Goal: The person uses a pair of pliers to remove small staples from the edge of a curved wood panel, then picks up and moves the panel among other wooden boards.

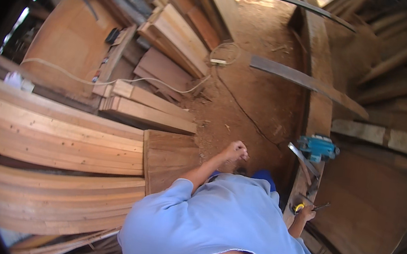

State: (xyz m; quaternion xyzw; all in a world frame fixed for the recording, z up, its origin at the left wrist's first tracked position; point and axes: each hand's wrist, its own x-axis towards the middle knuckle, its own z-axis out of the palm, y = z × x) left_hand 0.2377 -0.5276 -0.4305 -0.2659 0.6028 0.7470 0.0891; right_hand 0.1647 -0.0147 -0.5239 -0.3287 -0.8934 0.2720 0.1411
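My left hand [237, 151] hangs in front of my body above the dirt floor, its fingers curled in and nothing showing in them. On the right, my right hand [308, 212] is at the edge of a long wooden beam [320, 117], closed round a thin dark tool [323, 207] whose kind is too small to make out. Just left of these fingers, a yellow tape measure [299, 207] lies on the beam. Farther along the beam are a metal square [300, 158] and a teal power tool [317, 148] that looks like a hand planer.
Stacked planks [62, 133] fill the left side, with more boards [178, 36] behind. A white cord [144, 77] runs to a power strip [218, 61], and a dark cable [239, 103] crosses the dirt floor [266, 101]. A grey board [299, 79] lies across the beam; a brown panel [365, 205] stands right.
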